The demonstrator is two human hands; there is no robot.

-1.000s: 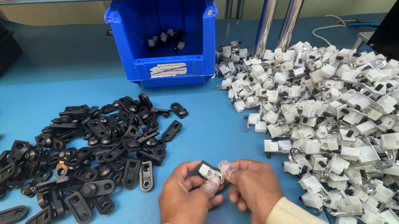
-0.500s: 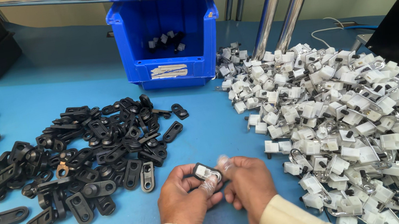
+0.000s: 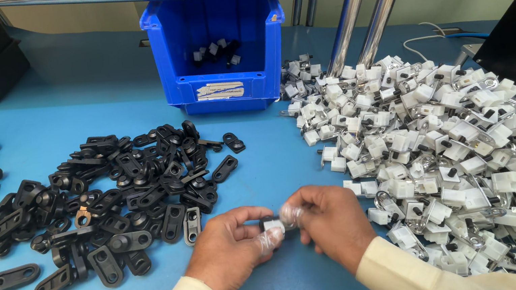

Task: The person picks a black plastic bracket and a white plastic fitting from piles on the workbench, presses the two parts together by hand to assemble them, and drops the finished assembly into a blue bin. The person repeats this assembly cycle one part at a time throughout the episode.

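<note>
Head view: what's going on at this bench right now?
A person's left hand and right hand meet over the blue table, pinching one small white-and-black part between the fingertips. A heap of black plastic links lies to the left, a larger heap of white clips with metal tabs to the right. Behind them stands a blue bin holding a few small black and white pieces.

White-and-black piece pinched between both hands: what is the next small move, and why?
Probably press the two halves fully together. Both the left hand and right hand grip the small white-and-black piece at their fingertips above the blue table, and similar joined pieces already lie in the blue bin.
</note>
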